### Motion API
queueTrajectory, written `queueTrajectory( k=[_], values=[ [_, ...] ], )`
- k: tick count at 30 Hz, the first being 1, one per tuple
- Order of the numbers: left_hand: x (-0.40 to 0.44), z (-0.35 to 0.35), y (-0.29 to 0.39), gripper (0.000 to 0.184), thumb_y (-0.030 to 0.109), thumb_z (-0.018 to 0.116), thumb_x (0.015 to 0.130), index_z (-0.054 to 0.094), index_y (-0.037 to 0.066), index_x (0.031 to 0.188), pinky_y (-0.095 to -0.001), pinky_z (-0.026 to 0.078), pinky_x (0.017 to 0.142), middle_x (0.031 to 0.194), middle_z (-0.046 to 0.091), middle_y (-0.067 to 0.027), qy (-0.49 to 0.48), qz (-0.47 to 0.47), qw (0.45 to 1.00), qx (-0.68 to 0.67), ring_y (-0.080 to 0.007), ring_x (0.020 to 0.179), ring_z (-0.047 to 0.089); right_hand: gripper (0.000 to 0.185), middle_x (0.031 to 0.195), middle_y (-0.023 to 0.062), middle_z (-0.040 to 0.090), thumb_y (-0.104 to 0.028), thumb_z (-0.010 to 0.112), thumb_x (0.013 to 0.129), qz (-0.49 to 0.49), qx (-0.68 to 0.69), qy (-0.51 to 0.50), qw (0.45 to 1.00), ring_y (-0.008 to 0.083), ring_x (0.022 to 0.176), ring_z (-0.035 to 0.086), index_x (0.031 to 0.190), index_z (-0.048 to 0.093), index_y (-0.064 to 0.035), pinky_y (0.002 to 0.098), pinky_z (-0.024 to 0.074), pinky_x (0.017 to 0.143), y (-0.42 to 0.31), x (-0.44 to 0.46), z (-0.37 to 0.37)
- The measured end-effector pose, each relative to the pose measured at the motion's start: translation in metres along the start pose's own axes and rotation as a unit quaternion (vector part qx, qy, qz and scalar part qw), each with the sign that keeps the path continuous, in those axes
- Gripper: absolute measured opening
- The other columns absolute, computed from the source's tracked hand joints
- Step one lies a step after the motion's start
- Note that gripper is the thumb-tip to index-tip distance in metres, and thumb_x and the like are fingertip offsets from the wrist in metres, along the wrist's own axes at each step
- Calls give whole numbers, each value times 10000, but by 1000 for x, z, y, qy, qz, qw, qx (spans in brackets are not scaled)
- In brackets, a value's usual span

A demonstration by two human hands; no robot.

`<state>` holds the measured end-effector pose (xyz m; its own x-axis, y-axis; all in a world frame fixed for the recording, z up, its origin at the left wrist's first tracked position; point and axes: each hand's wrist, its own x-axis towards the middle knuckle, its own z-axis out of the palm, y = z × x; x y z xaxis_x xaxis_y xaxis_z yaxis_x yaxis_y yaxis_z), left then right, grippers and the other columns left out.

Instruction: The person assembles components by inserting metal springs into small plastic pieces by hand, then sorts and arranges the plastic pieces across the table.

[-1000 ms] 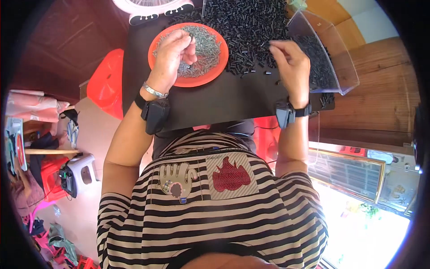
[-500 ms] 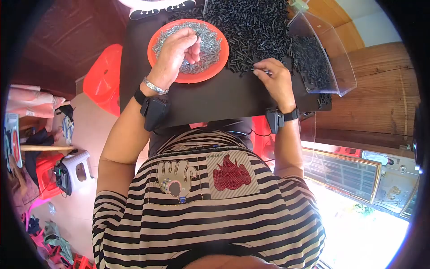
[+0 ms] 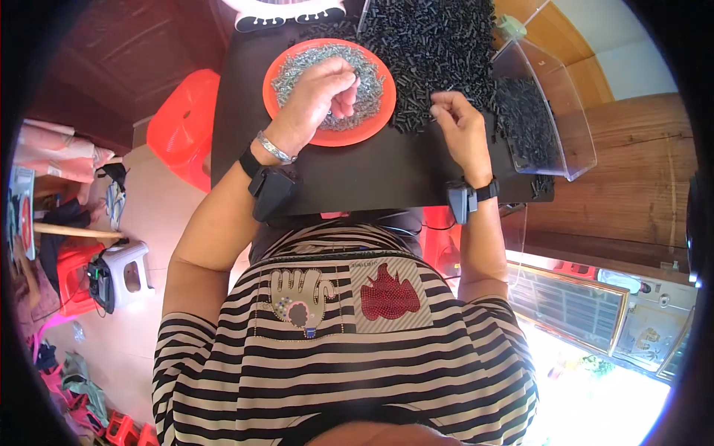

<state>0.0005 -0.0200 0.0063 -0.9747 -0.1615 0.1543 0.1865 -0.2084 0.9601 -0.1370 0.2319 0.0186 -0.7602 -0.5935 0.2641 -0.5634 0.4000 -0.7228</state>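
Note:
My left hand (image 3: pixel 318 100) is over a round orange-red plate (image 3: pixel 271 83) heaped with small silvery metal pieces (image 3: pixel 301 67), which look like screws or pins. Its thumb and forefinger pinch a small dark piece (image 3: pixel 356 75), while the other fingers curl loosely below. My right hand (image 3: pixel 462 130) is at the near edge of a large heap of short black tube-like pieces (image 3: pixel 424 56). Thumb and forefinger are brought together there; whatever they hold is too small to make out.
A clear plastic bin (image 3: pixel 573 141) with more black pieces lies at the right of the dark table (image 3: pixel 372 175). A white figure with black shoes (image 3: pixel 290 15) stands at the back edge. A red stool (image 3: pixel 182 126) is to the left.
The view has shifted, so the table things appear slightly right and lower. My right fingertips have moved a little away from me, toward the black heap. My left hand stays over the plate.

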Motion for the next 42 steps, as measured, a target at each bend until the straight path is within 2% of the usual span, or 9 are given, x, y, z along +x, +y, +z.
queueTrajectory(
  k=[3,7,10,15,25,28,37,42],
  values=[
    [-2,4,5,248,277,509,1024,577,66,914,-249,481,634,782,585,-10,-1,-9,1000,10,-107,681,580,201,954,30,720,-66,640,954,17,97,-38,994,102,834,658,1139,694,-8,254,521,778,-21,15,2],
    [-2,7,7,244,244,476,1037,560,59,901,-253,482,634,779,577,-15,-31,-7,999,24,-106,682,577,200,976,74,718,-76,627,979,50,354,-73,931,112,850,672,1145,662,28,255,551,799,-44,30,24],
    [-3,8,10,242,242,473,1038,562,58,910,-251,480,636,784,573,-15,-37,-4,999,35,-105,681,576,202,981,77,719,-74,632,976,31,414,-99,904,120,856,680,1149,655,28,264,556,806,-57,38,41],
    [-4,7,12,241,245,466,1044,571,54,940,-252,475,653,784,561,-10,-27,-12,1000,5,-101,701,562,161,1005,66,725,-31,633,967,-8,357,-86,930,112,872,674,1112,685,19,260,550,816,-69,40,60],
    [-5,8,13,273,258,455,1047,553,55,892,-246,452,638,763,546,-4,-27,-22,999,24,-106,664,556,168,1033,64,730,22,632,956,-67,389,-61,917,106,913,675,1114,689,16,258,560,863,-60,35,65],
    [-5,9,12,277,263,454,1046,552,58,887,-243,447,634,760,543,-1,-23,-22,999,33,-104,663,559,166,1035,58,730,26,632,954,-53,359,-62,930,101,927,669,1109,692,17,261,564,863,-59,33,65],
    [-4,8,0,261,266,475,1041,552,41,931,-237,447,591,770,557,-8,-8,20,993,120,-86,657,551,166,992,45,729,0,638,956,-28,313,-65,947,85,895,666,1110,699,11,232,550,818,-66,29,61],
    [-4,12,-7,252,258,495,1037,534,22,960,-245,460,576,788,559,-9,18,68,984,162,-79,648,544,138,892,8,709,-24,660,946,-29,282,-51,958,48,788,620,1072,700,15,205,511,720,-70,27,60]
  ],
)
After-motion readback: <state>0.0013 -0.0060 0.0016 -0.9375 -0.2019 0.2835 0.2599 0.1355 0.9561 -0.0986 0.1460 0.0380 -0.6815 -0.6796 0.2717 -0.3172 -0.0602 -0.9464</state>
